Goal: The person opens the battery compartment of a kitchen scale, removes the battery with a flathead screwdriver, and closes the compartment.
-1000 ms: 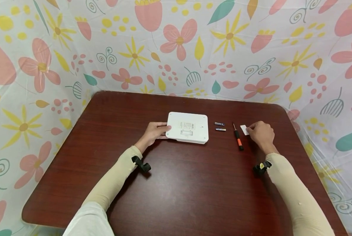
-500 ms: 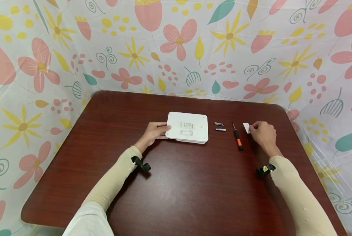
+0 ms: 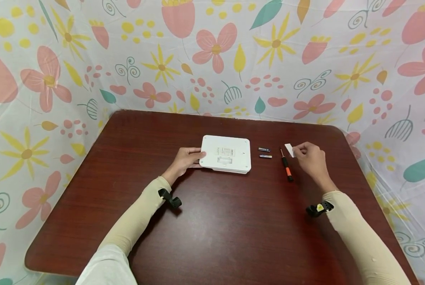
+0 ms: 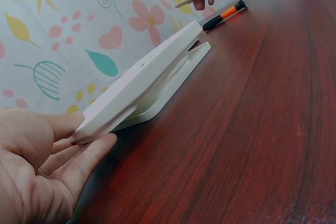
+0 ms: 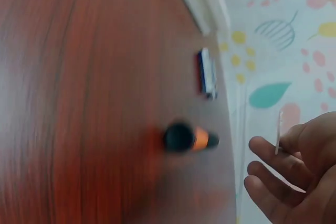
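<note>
My left hand (image 3: 185,160) grips the left edge of a flat white device (image 3: 233,145), thumb on top and fingers beneath. The device lies underside up, showing a printed label and an uncovered battery compartment (image 3: 224,160). In the left wrist view, the device (image 4: 144,72) is tilted with its near side raised off the table. My right hand (image 3: 311,159) pinches a small thin white cover (image 3: 289,150) between thumb and fingers. Seen edge-on in the right wrist view, the cover (image 5: 279,132) is held above the table.
Two small batteries (image 3: 265,156) lie right of the device on the dark wooden table (image 3: 212,221). Farther right lies a black and orange screwdriver (image 3: 286,167), close to the right hand. A flower-patterned cloth (image 3: 216,79) hangs behind the table.
My right hand first shifts slightly right with the white cover, then comes back left and a little away from me, near the screwdriver tip. The left hand and device stay put.
</note>
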`<state>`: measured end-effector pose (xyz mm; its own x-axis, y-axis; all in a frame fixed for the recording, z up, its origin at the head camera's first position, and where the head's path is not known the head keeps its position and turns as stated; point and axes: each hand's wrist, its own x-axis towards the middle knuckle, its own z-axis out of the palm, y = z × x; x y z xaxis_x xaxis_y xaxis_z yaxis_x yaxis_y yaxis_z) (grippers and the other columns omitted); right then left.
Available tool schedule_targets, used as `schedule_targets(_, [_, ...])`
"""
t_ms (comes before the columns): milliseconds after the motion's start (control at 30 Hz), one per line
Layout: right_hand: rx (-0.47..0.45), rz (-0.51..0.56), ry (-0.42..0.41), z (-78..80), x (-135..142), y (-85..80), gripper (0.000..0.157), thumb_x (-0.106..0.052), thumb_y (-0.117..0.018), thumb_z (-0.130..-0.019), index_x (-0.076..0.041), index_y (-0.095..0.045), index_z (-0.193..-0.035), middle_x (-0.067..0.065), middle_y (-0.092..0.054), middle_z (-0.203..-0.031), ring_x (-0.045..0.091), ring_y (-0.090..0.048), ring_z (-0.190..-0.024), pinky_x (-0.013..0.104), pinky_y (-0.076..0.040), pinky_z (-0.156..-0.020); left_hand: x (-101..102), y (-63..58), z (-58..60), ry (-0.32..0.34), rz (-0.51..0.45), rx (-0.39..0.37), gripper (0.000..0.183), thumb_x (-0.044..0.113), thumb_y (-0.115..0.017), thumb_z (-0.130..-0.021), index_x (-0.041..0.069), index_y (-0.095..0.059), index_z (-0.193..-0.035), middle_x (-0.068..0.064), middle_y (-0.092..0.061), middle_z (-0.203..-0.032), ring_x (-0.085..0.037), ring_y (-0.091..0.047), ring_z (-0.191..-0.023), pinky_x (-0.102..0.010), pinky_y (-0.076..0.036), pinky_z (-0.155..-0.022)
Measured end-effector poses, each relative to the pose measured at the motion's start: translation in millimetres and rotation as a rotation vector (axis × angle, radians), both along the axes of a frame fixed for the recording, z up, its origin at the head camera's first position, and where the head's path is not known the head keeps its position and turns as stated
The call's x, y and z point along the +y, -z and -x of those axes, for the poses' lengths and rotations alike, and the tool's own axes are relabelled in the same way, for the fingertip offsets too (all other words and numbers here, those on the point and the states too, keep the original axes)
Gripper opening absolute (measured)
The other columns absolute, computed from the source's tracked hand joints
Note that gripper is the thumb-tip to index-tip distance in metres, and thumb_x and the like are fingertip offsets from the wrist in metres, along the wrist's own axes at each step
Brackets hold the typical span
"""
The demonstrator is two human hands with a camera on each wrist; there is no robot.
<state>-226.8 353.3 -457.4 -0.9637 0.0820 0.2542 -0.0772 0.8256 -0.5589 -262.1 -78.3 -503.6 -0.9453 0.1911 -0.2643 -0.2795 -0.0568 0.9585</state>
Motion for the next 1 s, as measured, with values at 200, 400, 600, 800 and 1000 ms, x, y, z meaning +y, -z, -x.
schedule_targets(200, [-0.127,0.197,0.004,-1.7,-19,-11.0,0.04,-0.041,-0.064,-0.102,-0.004,-0.071,-0.116,0.014,-0.077,-0.099,0.001,-0.066,-0.071,0.022,-0.05,-0.056,1,1.3,-1.1,0.004,0.006,0.003,0.04,0.007,-0.074,-0.095,-0.009,-0.064,-0.13,-0.024,-0.073,-0.108,-0.018,-0.074,-0.073,-0.035,-0.065,-0.072])
schedule_targets(400, [-0.236,0.467,-0.064,-1.5,-44,-21.6,0.051,-0.036,-0.067,-0.101,0.002,-0.061,-0.133,0.022,-0.069,-0.121,0.004,-0.07,-0.086,0.02,-0.061,-0.076,1,1.5,-1.4,-0.006,0.015,0.0,0.04,0.007,-0.074,-0.094,-0.008,-0.065,-0.13,-0.024,-0.074,-0.107,-0.019,-0.074,-0.073,-0.034,-0.065,-0.071])
schedule_targets(600, [-0.33,0.566,-0.133,-2.6,-67,-33.0,0.05,-0.034,-0.065,-0.102,0.002,-0.061,-0.136,0.023,-0.064,-0.132,0.003,-0.067,-0.095,0.017,-0.059,-0.082,1,1.9,0.1,-0.005,-0.001,0.009,0.038,0.006,-0.074,-0.095,-0.009,-0.065,-0.129,-0.023,-0.074,-0.105,-0.018,-0.074,-0.073,-0.034,-0.065,-0.07])
schedule_targets(800, [-0.351,0.539,-0.188,-2.5,-90,-41.2,0.045,-0.035,-0.067,-0.101,0.0,-0.066,-0.128,0.015,-0.071,-0.121,0.007,-0.068,-0.095,0.023,-0.06,-0.086,2,2.5,0.6,-0.011,-0.012,0.004,0.038,0.005,-0.074,-0.094,-0.009,-0.065,-0.129,-0.021,-0.075,-0.102,-0.017,-0.074,-0.073,-0.034,-0.065,-0.069])
schedule_targets(1000, [-0.317,0.513,-0.218,-1.9,-115,-45.1,0.04,-0.032,-0.07,-0.1,0.0,-0.069,-0.123,0.017,-0.074,-0.117,0.012,-0.07,-0.098,0.024,-0.058,-0.081,1,2.3,-0.3,-0.008,-0.006,0.001,0.038,0.006,-0.073,-0.095,-0.008,-0.066,-0.129,-0.022,-0.075,-0.103,-0.018,-0.074,-0.072,-0.034,-0.065,-0.07])
